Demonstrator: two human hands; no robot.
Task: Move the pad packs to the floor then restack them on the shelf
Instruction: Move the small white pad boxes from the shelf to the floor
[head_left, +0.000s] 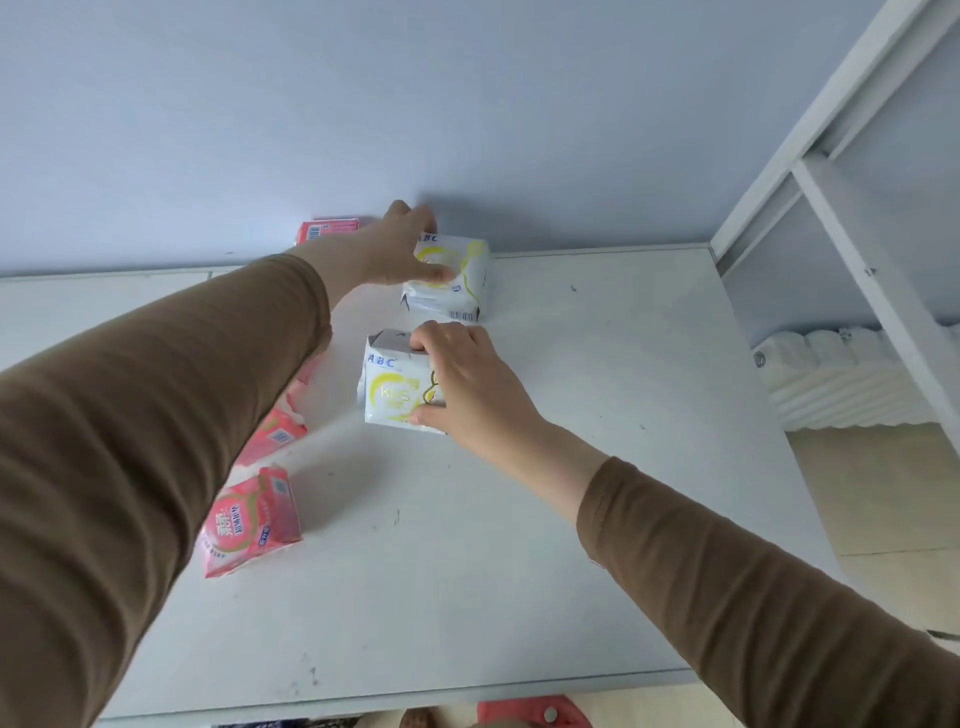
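Two white-and-yellow pad packs lie on the white shelf top (571, 493). My left hand (400, 244) grips the far pack (462, 280), which sits close to the wall, thumb on its top face and fingers behind it. My right hand (467, 379) grips the near pack (395, 389) from its right side, fingers over the top edge and thumb at the lower edge. Pink pad packs lie to the left: one at the front (252, 519), one (275, 434) partly under my left sleeve, and one by the wall (324, 231).
A pale blue wall (467, 104) rises behind the shelf. A white metal frame (852, 208) stands at the right with a white ribbed roll (841, 384) beyond it. Tiled floor (883, 493) shows at the right. A red slipper (535, 714) shows below the front edge.
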